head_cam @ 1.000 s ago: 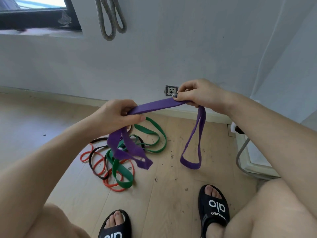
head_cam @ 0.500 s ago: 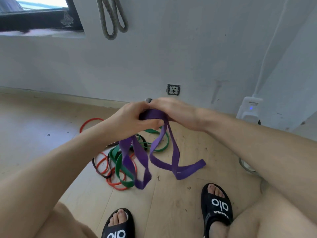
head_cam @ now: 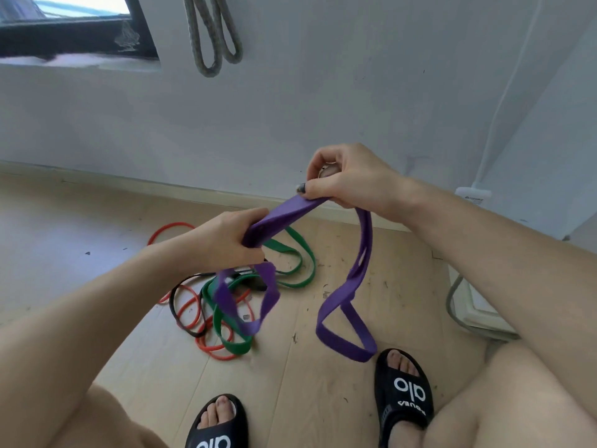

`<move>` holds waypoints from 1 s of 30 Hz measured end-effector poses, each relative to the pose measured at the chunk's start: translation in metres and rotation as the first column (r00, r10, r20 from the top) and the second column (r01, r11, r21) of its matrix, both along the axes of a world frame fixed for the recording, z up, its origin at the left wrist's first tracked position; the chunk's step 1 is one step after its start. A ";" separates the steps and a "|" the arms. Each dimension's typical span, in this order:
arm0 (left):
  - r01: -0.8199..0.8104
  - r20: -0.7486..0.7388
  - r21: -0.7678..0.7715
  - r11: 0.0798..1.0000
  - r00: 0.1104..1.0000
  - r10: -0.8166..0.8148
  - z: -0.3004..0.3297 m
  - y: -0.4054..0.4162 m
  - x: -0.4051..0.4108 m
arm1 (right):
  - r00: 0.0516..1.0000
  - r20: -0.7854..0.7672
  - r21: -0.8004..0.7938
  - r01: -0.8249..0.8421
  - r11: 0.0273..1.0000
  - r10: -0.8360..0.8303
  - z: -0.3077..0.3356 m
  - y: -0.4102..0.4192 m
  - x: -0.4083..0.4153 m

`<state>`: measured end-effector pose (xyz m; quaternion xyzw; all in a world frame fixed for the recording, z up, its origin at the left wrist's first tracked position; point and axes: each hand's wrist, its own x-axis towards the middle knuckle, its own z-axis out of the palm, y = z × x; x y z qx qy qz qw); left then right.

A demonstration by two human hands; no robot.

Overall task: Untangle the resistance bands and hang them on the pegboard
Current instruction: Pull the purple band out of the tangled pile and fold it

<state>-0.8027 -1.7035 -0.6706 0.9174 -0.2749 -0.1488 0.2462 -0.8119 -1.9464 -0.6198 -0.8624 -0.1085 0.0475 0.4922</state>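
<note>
A wide purple resistance band is stretched between my two hands above the floor. My left hand grips it low, and a short loop hangs below that fist. My right hand pinches it higher up near the wall, and a long twisted loop drops from there almost to the floor. On the floor under my left hand lies a tangle: a green band, a thin red band and a thin black band. No pegboard is in view.
A grey rope hangs in loops on the white wall. A dark window frame is at top left. A white device with a cable sits at the right wall. My sandalled feet stand on the wooden floor.
My hands were pressed together half a second ago and have drawn apart. The right hand rose up and right, pulling the purple band taut between them, and the long loop now hangs to the right.
</note>
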 end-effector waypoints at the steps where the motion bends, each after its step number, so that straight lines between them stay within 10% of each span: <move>1: -0.018 -0.001 0.001 1.000 1.000 0.018 -0.001 0.000 0.000 | 1.000 0.010 -0.026 0.007 1.000 -0.007 0.001 -0.005 0.000; 9: -0.118 -0.043 -0.080 0.990 0.992 0.115 0.010 -0.006 -0.004 | 0.968 -0.244 -0.296 -0.135 0.946 0.061 -0.013 -0.011 -0.008; 16: -0.069 0.005 -0.100 0.993 0.998 0.070 0.018 -0.023 -0.012 | 0.961 -0.231 -0.040 -0.165 0.986 0.152 -0.022 0.019 -0.015; 30: -0.043 -0.072 -0.037 0.998 0.997 0.041 -0.013 0.014 0.011 | 0.946 -0.228 -0.042 -0.248 0.968 0.232 -0.005 0.009 -0.018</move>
